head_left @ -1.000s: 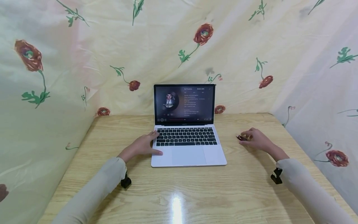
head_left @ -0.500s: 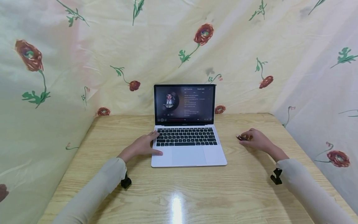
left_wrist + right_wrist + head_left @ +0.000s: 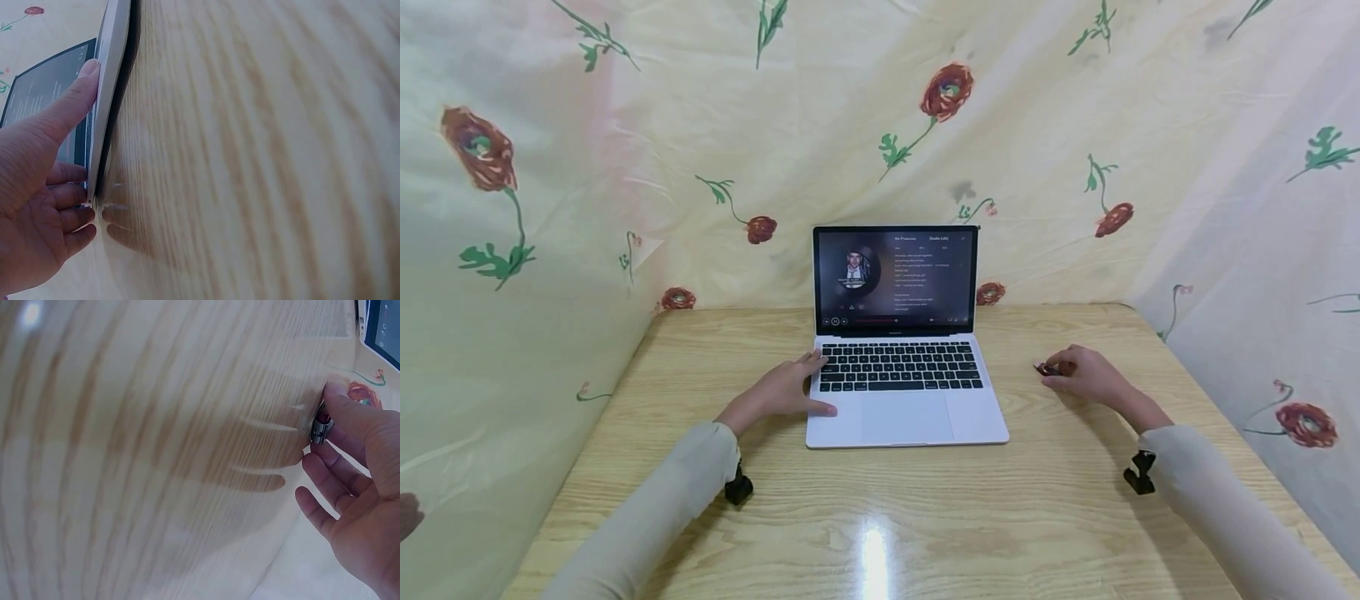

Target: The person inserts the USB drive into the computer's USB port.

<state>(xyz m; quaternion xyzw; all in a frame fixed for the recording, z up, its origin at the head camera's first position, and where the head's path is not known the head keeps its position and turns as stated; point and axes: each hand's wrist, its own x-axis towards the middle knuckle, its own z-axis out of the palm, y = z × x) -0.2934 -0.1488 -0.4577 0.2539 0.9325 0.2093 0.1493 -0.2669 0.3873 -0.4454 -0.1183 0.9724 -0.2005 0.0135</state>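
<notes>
An open silver laptop [image 3: 906,417] stands on the wooden table, its screen [image 3: 917,287] lit with a music player. My left hand [image 3: 782,387] rests at the laptop's left side; its thumb lies on the palm rest and the fingers reach the keyboard's left edge. In the left wrist view, the thumb [image 3: 69,103] is extended and the other fingers lie loosely by the laptop's edge. To the right of the laptop, my right hand [image 3: 1090,375] pinches a small dark red object with a shiny metal end [image 3: 320,428], just over or on the table. The fingers partly hide it.
The wooden table [image 3: 880,492] reaches back to a flower-patterned cloth [image 3: 880,125], which also hangs along both sides. A light reflection shows near the front. A black device [image 3: 739,487] is strapped to the left wrist, another [image 3: 1141,473] to the right.
Almost nothing differs. Both hands keep their places, with the right one shifting very slightly at most, and the laptop stays where it is.
</notes>
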